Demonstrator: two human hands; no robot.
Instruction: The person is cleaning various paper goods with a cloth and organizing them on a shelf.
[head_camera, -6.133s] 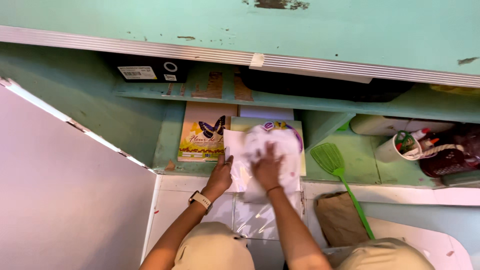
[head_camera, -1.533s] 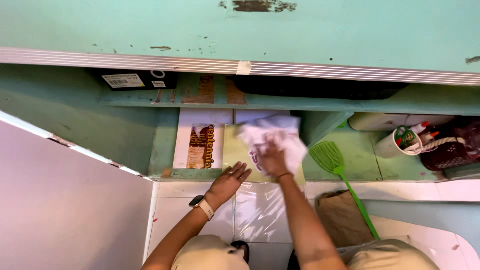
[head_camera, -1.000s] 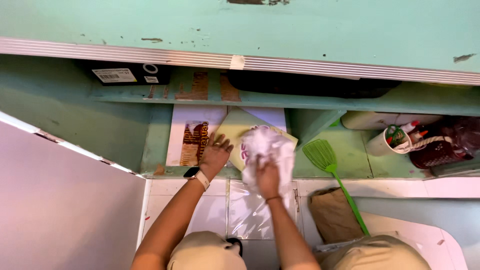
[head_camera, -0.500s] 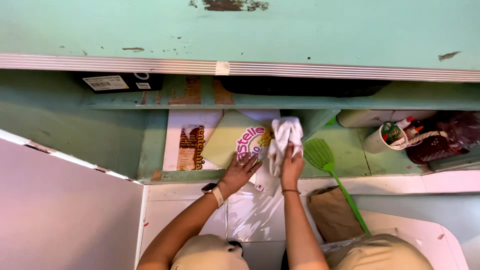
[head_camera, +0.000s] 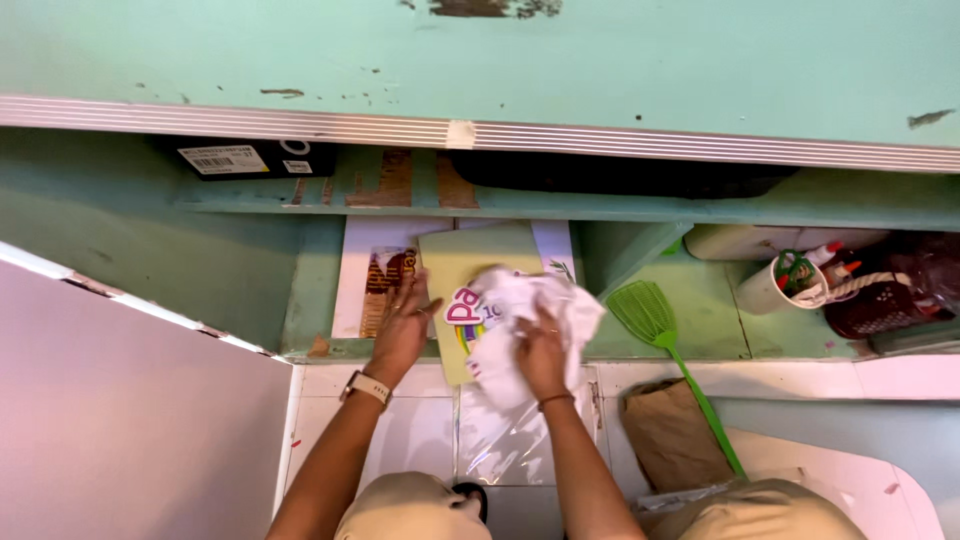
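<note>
We see a green shelf running under a long green ledge, and a white tiled floor in front of it. On the shelf lies a pale green booklet with a colourful round mark, partly over a white sheet with a brown picture. Our left hand lies flat and spread on the booklet's left edge, fingers apart, gripping nothing. Our right hand presses down on a crumpled white cloth, which sits on the right half of the booklet and hangs over the shelf's front edge; the fingers are bent into the cloth.

Just right of the cloth a green fly swatter lies on the shelf, its handle slanting down over a brown paper bag on the floor. A clear plastic sheet lies on the tiles below the cloth.

Further right stands a white cup holding a few small items with green and red parts. Beside it is a dark basket; we cannot tell what it holds. A black box sits up on the ledge at the left. A large white board fills the lower left.
</note>
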